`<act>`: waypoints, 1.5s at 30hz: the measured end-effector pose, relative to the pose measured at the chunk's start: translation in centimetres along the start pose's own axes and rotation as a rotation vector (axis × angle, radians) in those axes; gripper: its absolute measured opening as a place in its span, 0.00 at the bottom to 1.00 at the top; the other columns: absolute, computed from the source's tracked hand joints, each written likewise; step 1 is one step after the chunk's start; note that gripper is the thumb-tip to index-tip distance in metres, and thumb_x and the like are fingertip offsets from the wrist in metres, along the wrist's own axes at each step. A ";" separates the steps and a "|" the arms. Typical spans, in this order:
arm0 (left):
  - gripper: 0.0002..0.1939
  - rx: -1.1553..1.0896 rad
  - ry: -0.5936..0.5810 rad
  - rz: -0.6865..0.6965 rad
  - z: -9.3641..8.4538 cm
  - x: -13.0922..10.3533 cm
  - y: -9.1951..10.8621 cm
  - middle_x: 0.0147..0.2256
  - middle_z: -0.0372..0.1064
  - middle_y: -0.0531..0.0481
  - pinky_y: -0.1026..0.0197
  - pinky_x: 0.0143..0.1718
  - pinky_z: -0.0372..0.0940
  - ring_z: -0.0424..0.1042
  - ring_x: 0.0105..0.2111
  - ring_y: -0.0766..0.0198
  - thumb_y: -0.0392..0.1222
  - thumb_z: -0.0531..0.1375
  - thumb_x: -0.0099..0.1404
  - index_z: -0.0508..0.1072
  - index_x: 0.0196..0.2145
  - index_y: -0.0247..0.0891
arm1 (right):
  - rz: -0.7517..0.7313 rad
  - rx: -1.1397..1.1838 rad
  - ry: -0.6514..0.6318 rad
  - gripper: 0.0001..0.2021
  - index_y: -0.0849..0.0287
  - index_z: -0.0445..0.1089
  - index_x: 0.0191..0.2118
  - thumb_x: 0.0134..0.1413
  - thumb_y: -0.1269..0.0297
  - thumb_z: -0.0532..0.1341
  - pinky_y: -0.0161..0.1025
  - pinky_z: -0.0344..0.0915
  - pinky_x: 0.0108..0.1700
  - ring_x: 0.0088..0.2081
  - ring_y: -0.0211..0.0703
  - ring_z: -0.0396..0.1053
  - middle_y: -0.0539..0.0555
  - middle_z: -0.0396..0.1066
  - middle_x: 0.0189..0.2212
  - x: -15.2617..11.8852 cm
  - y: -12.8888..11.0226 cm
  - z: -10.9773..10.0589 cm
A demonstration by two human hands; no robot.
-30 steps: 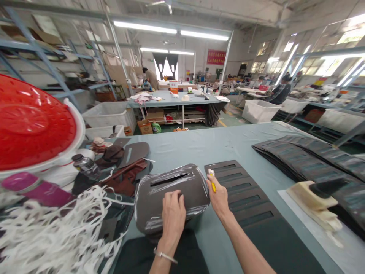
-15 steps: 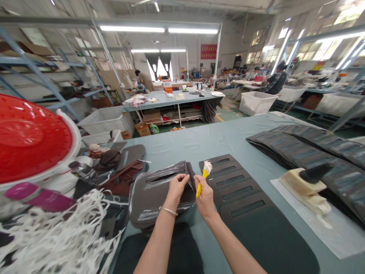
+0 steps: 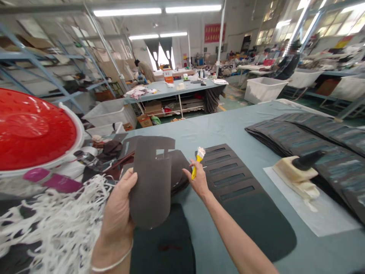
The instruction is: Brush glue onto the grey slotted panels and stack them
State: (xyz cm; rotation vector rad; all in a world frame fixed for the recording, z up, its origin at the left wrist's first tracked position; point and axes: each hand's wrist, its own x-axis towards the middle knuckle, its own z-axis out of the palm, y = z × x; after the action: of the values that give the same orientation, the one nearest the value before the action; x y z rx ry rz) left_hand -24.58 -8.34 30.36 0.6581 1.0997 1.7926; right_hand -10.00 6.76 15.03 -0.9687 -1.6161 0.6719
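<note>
My left hand (image 3: 121,201) grips a dark grey rounded panel (image 3: 151,186) by its left edge and holds it raised and tilted above the table. A rectangular slot cuts through the panel near its upper end. In my right hand (image 3: 197,178) is a yellow-handled brush (image 3: 199,161), its pale bristles pointing up and my thumb stretched away to the left. Beneath the raised panel lies a pile of similar grey pieces (image 3: 179,167). Right of the brush, a long dark panel with several slots (image 3: 242,205) rests flat on the table.
A cream glue container with a black nozzle (image 3: 296,171) lies on a white sheet (image 3: 325,213). Stacked slotted panels (image 3: 285,133) are behind it. White strips (image 3: 57,217), a purple bottle (image 3: 54,180) and a red basin (image 3: 34,129) crowd the left. A dark piece (image 3: 165,243) lies in front.
My left hand has lifted the grey panel off the pile and swung it left and nearer. My right hand has let go of the panel's edge, keeping the brush.
</note>
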 end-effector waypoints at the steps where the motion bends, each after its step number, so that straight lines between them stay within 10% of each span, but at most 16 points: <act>1: 0.18 -0.040 -0.007 -0.030 0.9 -1.3 -0.5 0.43 0.74 0.52 0.59 0.39 0.72 0.74 0.41 0.59 0.44 0.60 0.58 0.69 0.48 0.43 | 0.078 0.144 -0.006 0.13 0.55 0.60 0.40 0.52 0.57 0.62 0.45 0.58 0.53 0.51 0.46 0.62 0.57 0.65 0.51 -0.4 -0.1 -1.3; 8: 0.14 -0.269 0.080 -0.390 3.4 -4.7 -9.4 0.36 0.77 0.53 0.58 0.42 0.71 0.76 0.37 0.61 0.39 0.56 0.58 0.73 0.43 0.42 | 0.467 0.595 0.142 0.18 0.53 0.56 0.38 0.48 0.52 0.62 0.36 0.63 0.39 0.34 0.38 0.66 0.47 0.67 0.34 -5.5 3.5 -13.4; 13: 0.15 -0.044 0.073 -0.457 3.4 -6.5 -20.5 0.35 0.75 0.52 0.62 0.38 0.69 0.74 0.35 0.63 0.44 0.63 0.53 0.72 0.39 0.38 | 0.417 -0.028 0.311 0.15 0.56 0.58 0.34 0.47 0.54 0.63 0.34 0.59 0.37 0.30 0.36 0.60 0.47 0.61 0.29 -11.2 9.0 -24.9; 19: 0.21 0.497 -0.094 -0.449 2.2 -10.9 -32.6 0.24 0.66 0.56 0.66 0.28 0.60 0.65 0.26 0.68 0.58 0.62 0.50 0.67 0.28 0.37 | 0.386 -0.640 0.113 0.09 0.56 0.58 0.33 0.53 0.56 0.56 0.35 0.54 0.30 0.24 0.37 0.58 0.48 0.61 0.25 -15.5 14.6 -33.7; 26: 0.23 0.752 -0.035 -0.308 2.1 -12.1 -37.0 0.25 0.67 0.53 0.61 0.31 0.62 0.68 0.28 0.62 0.61 0.60 0.50 0.66 0.32 0.38 | 0.364 -0.806 0.017 0.05 0.56 0.60 0.34 0.55 0.62 0.53 0.34 0.51 0.28 0.24 0.39 0.60 0.49 0.64 0.25 -15.5 17.8 -34.4; 32: 0.27 1.006 -0.062 -0.173 3.0 -12.6 -36.7 0.29 0.69 0.52 0.57 0.34 0.64 0.71 0.30 0.59 0.57 0.55 0.57 0.64 0.49 0.39 | 0.400 -0.903 -0.013 0.04 0.57 0.62 0.35 0.54 0.64 0.56 0.33 0.48 0.29 0.24 0.38 0.60 0.48 0.63 0.24 -15.2 18.7 -34.3; 45: 0.23 1.133 -0.144 -0.051 3.4 -12.8 -36.6 0.29 0.69 0.49 0.57 0.38 0.64 0.69 0.30 0.62 0.48 0.49 0.63 0.67 0.53 0.39 | 0.448 -1.005 -0.068 0.06 0.59 0.64 0.37 0.54 0.65 0.59 0.33 0.42 0.28 0.24 0.33 0.52 0.48 0.60 0.24 -14.6 18.7 -33.9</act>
State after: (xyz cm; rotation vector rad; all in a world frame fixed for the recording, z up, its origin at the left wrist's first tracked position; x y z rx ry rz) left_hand -0.80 -11.28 -0.30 1.3513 1.9762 0.9157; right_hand 28.58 1.76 0.97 -2.0886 -1.8192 0.1258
